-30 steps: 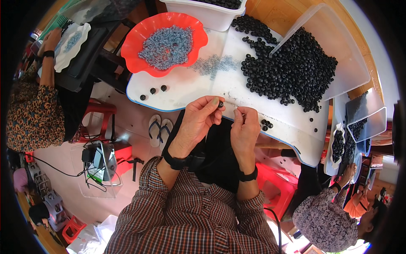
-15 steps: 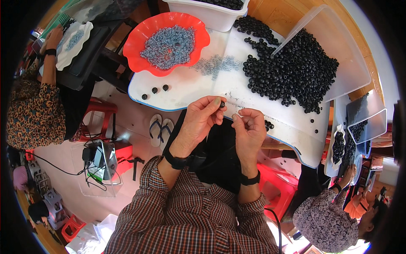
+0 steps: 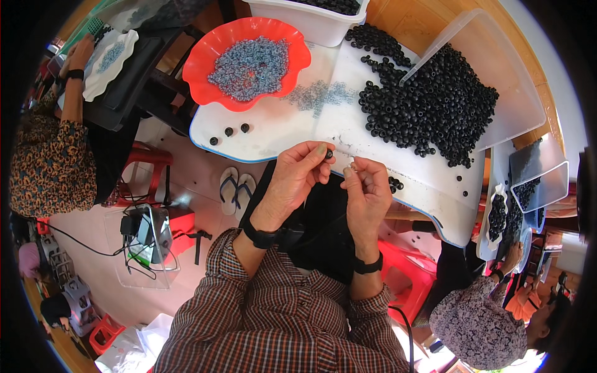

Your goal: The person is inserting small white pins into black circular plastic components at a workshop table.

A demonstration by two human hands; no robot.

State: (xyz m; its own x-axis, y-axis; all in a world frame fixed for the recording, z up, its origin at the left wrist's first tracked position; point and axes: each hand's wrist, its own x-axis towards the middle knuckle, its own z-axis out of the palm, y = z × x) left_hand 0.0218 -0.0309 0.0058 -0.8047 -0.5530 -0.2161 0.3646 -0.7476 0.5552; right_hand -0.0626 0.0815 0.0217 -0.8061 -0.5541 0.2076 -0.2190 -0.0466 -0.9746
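My left hand (image 3: 292, 177) pinches a small black round part (image 3: 329, 154) with a hole in it, between thumb and forefinger. Close beside it, my right hand (image 3: 367, 189) has thumb and forefinger pressed together; a tiny pale bit seems to show at the tips, too small to name. Both hands are over the table's near edge, apart from each other. A large heap of similar black parts (image 3: 429, 99) lies beyond my right hand. Further left stands a red scalloped bowl (image 3: 196, 68) of small clear bluish pieces (image 3: 249, 65), with more clear pieces (image 3: 320, 94) scattered beside it.
Three black parts (image 3: 229, 132) sit apart on the white table (image 3: 280, 133) at left. A clear bin (image 3: 510, 112) lies tipped behind the heap; a white tub (image 3: 305, 23) stands at the back. Co-workers sit on both sides. Sandals (image 3: 237, 189) and red stools (image 3: 407, 273) are below.
Both hands stay almost in place. The black part in my left hand now shows its hole more toward me; otherwise the scene has shifted only slightly.
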